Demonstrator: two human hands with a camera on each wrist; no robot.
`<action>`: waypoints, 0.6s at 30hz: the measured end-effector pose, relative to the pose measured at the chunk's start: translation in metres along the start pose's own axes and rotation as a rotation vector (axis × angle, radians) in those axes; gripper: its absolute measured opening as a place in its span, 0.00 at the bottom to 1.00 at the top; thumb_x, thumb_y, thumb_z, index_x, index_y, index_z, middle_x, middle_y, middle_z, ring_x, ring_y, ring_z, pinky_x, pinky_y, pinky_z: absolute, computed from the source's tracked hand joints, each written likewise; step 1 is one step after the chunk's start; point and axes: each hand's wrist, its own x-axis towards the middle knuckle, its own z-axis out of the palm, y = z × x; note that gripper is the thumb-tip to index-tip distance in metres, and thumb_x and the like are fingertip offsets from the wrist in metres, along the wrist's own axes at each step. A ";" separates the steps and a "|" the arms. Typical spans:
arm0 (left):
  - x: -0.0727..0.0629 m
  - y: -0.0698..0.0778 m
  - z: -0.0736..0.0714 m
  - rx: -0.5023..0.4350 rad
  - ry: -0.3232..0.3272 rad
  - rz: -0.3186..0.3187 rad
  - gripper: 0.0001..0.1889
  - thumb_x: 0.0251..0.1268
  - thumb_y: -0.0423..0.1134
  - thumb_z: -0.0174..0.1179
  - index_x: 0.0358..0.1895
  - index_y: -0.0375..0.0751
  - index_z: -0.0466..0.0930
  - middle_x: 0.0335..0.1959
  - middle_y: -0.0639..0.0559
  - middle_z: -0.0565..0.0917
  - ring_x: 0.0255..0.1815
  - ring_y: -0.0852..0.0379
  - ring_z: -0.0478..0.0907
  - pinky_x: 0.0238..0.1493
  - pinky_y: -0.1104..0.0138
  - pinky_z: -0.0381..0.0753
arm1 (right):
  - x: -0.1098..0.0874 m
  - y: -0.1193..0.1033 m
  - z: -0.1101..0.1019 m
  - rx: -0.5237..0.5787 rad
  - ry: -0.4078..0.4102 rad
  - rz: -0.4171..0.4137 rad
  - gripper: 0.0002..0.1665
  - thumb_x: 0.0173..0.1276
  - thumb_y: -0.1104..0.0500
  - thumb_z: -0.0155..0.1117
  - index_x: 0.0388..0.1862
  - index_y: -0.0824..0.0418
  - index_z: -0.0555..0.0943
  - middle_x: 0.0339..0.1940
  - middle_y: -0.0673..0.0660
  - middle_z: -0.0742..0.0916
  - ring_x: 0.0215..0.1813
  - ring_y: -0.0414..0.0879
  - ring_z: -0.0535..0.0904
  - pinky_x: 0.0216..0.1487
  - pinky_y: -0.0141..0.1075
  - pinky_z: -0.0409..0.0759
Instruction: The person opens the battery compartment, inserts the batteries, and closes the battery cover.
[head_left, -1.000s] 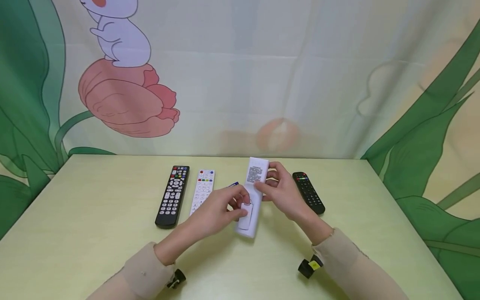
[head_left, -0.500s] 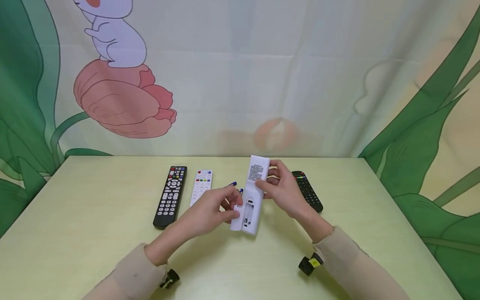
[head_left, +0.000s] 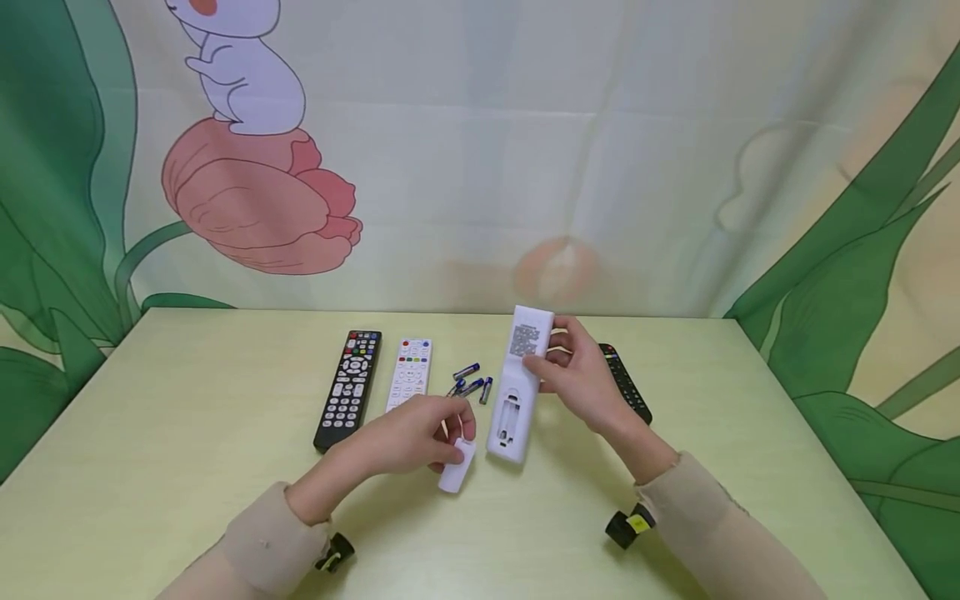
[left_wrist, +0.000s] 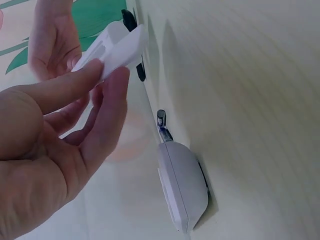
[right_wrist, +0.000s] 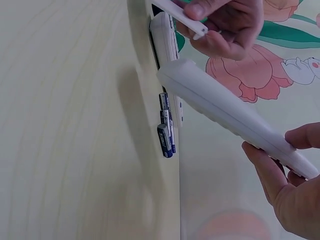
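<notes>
My right hand [head_left: 581,379] grips the upper part of a white remote control [head_left: 529,383], its back facing me and tilted above the table. The battery compartment [head_left: 509,419] in its lower half is uncovered and holds no batteries. Between thumb and fingers my left hand [head_left: 420,433] pinches the white battery cover [head_left: 457,467], apart from the remote and to its left. Several blue and silver batteries [head_left: 467,372] lie on the table behind the hands. In the right wrist view the cover [right_wrist: 182,15] shows a small tab at its end.
A black remote [head_left: 348,390] and a second white remote [head_left: 411,367], partly hidden by my left hand, lie buttons up on the left. Another black remote [head_left: 626,383] lies behind my right hand. A printed curtain [head_left: 450,167] hangs at the table's [head_left: 187,417] back edge.
My left hand has lifted the cover off the remote's back and drawn it left and toward me, exposing the compartment. The right hand has shifted the remote slightly right.
</notes>
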 end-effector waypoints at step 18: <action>0.003 -0.007 0.001 0.079 -0.039 -0.122 0.11 0.62 0.19 0.66 0.38 0.37 0.76 0.30 0.45 0.78 0.27 0.50 0.82 0.31 0.61 0.87 | 0.003 0.001 -0.005 -0.003 0.012 -0.004 0.30 0.70 0.71 0.65 0.67 0.66 0.66 0.52 0.67 0.80 0.47 0.54 0.83 0.40 0.45 0.89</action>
